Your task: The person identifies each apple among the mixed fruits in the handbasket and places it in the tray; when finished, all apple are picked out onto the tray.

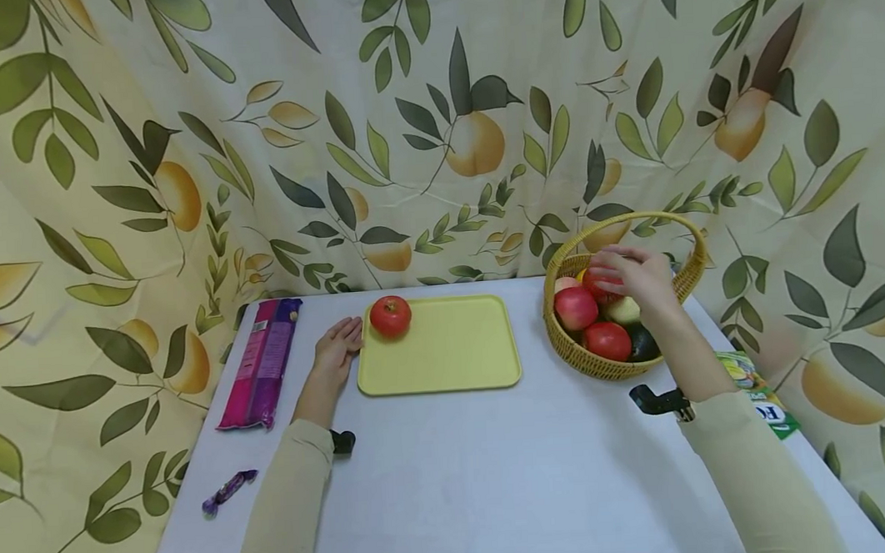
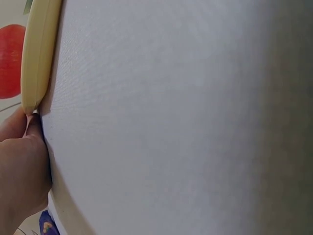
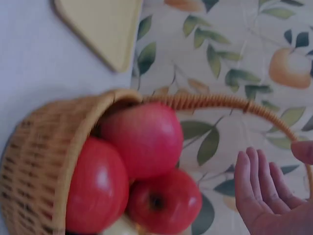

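My left hand (image 1: 335, 349) touches the left edge of a yellow tray (image 1: 447, 368), its fingers lying along the rim; the left wrist view shows fingers and thumb at the tray's corner. A round red apple (image 1: 390, 317) sits at the tray's upper left. Over a wicker basket (image 1: 593, 365) on the right is my right hand (image 1: 634, 276), reaching beneath the arched handle. In the right wrist view that hand (image 3: 271, 200) has extended fingers and an empty palm, apart from the fruit. Red apples (image 3: 156, 200), a pale green fruit (image 1: 622, 310) and a dark one (image 1: 643, 345) fill the basket.
A pink and purple packet (image 1: 261, 365) lies left of the tray, with a small purple wrapped candy (image 1: 229, 492) nearer the front. A green packet (image 1: 756, 385) is partly hidden behind my right forearm. A leaf-patterned curtain (image 1: 435, 143) hangs behind the white table (image 1: 483, 475).
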A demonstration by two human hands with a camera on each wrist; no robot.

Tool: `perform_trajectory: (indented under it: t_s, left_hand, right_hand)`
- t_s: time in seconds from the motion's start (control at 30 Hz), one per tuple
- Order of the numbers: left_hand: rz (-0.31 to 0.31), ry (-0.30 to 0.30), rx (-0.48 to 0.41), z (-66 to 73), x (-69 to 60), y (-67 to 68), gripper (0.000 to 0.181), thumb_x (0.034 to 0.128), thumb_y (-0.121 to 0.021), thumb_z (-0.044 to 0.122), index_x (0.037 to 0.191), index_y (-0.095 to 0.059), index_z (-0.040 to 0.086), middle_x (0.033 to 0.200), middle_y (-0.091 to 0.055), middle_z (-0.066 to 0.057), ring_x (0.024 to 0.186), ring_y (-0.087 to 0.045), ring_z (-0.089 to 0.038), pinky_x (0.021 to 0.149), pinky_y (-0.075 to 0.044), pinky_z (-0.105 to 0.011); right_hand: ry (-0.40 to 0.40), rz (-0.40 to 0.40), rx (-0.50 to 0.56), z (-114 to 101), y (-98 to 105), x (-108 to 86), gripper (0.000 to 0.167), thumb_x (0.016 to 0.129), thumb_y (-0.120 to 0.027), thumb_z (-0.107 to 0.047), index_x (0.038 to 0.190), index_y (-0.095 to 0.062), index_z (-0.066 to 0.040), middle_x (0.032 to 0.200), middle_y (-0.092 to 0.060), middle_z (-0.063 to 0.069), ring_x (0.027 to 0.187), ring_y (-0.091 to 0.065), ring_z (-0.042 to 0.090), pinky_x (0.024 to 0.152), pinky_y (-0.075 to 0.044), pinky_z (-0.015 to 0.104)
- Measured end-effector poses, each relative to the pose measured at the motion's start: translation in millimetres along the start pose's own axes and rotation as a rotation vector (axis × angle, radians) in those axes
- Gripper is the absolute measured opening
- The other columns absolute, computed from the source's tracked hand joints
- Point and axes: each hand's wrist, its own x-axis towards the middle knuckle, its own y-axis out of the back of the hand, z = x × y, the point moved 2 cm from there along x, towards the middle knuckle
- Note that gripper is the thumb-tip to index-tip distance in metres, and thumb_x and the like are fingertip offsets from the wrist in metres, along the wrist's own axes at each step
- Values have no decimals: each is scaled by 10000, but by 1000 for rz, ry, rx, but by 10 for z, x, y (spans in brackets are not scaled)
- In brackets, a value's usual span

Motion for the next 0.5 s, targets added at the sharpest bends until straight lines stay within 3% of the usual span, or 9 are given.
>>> perform_trajectory:
  t_s: [0.13,0.27,0.37,0.5]
  left_hand:
    - [-7,-9,-4,0,-6,5,818,869,-404,-348,1616,-243,-58,1644,-350,-231,1515,-366,-317,1175,-412,-331]
    - [-12,-15,-12,-4,-4,7,821,861,-399,-357,1613,-239,-69,1643,-345,-240,1518,-358,-323,1190,-394,-343]
    - [-11,-14,-10,-5,-5,11,823,863,-399,-356,1615,-239,-64,1644,-346,-238,1518,-359,-323,1191,-392,-343]
    - [-10,-13,-10,-10,0,13,822,865,-403,-353,1616,-245,-58,1642,-352,-234,1515,-365,-321,1185,-399,-342]
  right_hand:
    - [5,82,28,77,186,135,274,986,-717,-165,1213,-646,-29,871,-758,-92,796,-743,62,715,-625,209]
    - [17,123,-121,204,331,246,293,989,-707,-182,1252,-654,-65,888,-697,-172,818,-687,2,727,-591,148]
    - [44,91,-205,299,414,310,389,994,-697,-160,1358,-619,-46,967,-703,-180,899,-657,-18,772,-565,124]
    - [54,16,-120,398,503,373,465,975,-702,-55,1424,-583,-53,1065,-749,-145,1006,-657,-5,828,-547,117]
